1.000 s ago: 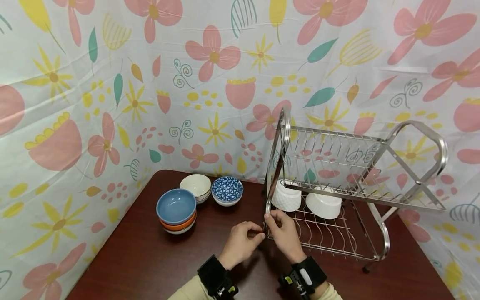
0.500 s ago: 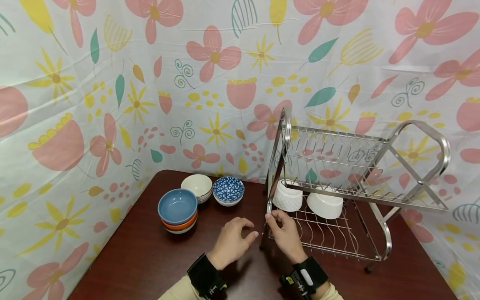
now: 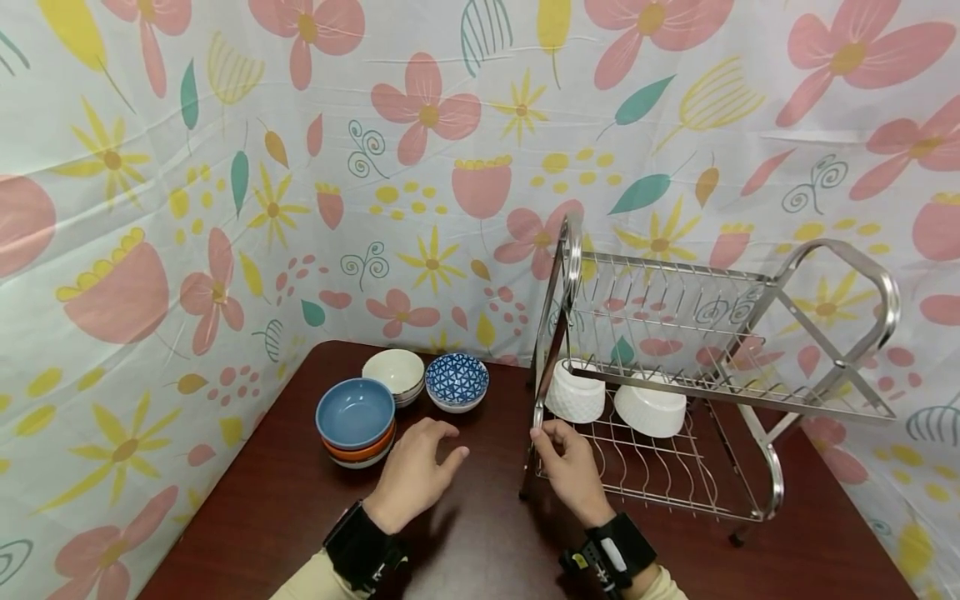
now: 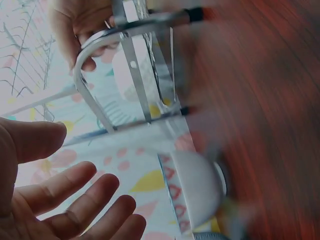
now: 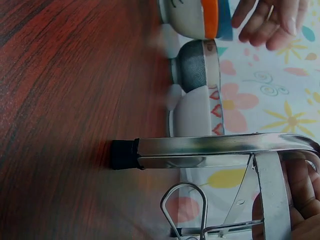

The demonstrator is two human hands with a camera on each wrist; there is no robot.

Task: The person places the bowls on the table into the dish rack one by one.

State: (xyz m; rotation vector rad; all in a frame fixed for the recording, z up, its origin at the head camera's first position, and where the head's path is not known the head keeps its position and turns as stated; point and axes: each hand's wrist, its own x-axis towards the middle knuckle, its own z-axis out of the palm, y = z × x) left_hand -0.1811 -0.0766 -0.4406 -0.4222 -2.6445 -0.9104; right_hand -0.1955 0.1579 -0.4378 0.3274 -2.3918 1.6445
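The right hand (image 3: 572, 467) pinches the near left corner of the dish rack (image 3: 697, 367), thumb and fingers curled round the frame where the lower wire shelf meets the leg; the right wrist view shows fingertips (image 5: 300, 185) tucked behind that steel bar. The left hand (image 3: 416, 471) hovers above the table (image 3: 285, 517) with its fingers spread and relaxed, holding nothing, just short of the bowl stack (image 3: 355, 421), whose top bowl is blue over an orange one. The left wrist view confirms the loose, parted fingers (image 4: 75, 200). Behind the stack sit a cream bowl (image 3: 392, 372) and a blue patterned bowl (image 3: 456, 381), close together but apart from the rack. The rack stands on the right half of the table, with two white bowls (image 3: 615, 400) turned upside down on its lower shelf and the upper shelf bare. The risks, as I judge them: the rack is held at one corner only, so a pull or lift there could swing or tip it and slide the white bowls off the wires. The left hand, coming at the stack from the side, could knock the top bowl askew or push the stack into the cream bowl.
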